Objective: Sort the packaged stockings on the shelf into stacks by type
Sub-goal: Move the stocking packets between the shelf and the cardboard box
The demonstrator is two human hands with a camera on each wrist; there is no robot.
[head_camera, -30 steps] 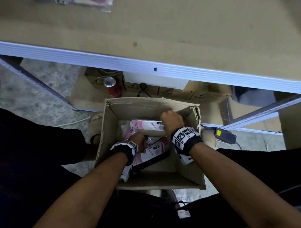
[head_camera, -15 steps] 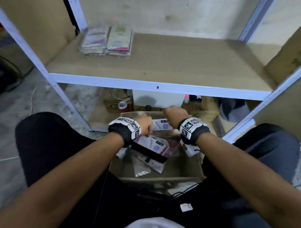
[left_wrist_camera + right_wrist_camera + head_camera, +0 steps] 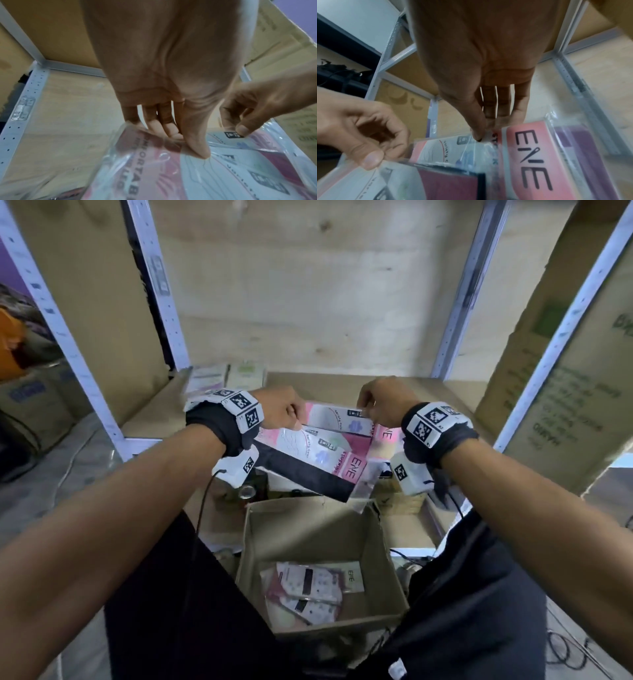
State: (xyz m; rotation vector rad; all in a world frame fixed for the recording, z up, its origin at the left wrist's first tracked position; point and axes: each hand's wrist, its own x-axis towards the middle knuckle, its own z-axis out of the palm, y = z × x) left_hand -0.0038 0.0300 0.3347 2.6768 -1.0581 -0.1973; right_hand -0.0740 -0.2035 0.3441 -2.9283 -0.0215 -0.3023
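The left hand pinches the near-left edge of a clear-wrapped pink and white stocking packet, thumb on top and fingers curled beneath. The right hand pinches a second, similar pink packet lying partly over the first. Both are held above the wooden shelf board. Below, an open brown cardboard box holds more packets, their print too small to read. Blurred pale packets lie at the shelf's back left
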